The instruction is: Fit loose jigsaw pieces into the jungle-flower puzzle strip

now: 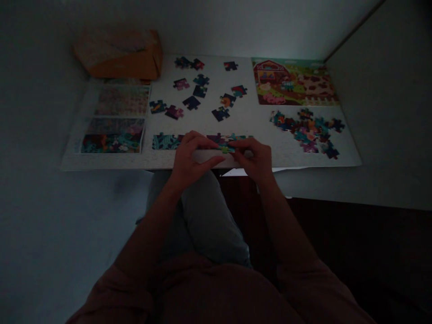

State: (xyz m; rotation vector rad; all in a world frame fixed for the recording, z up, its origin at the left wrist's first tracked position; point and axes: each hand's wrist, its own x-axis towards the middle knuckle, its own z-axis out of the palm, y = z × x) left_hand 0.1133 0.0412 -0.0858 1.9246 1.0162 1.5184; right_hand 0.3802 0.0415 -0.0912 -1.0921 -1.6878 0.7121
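A small jigsaw piece (pixel 225 149) with a green patch is at my fingertips, close above the table's front edge. My right hand (pixel 255 157) pinches its right end between thumb and fingers. From the other side, my left hand (pixel 191 157) has its fingertips on the piece's left end, its thumb curved below. Just behind my hands lies a joined strip of puzzle pieces (pixel 165 141), with a blue-green leaf pattern at its left end. My fingers cover part of the strip's middle.
Loose jigsaw pieces (pixel 191 103) are scattered behind the strip. A heap of pieces (pixel 310 132) lies at the right, below a farm picture (pixel 293 83). At the left are a printed picture sheet (pixel 113 136) and an orange box (pixel 128 63). Walls border the white table (pixel 101 162).
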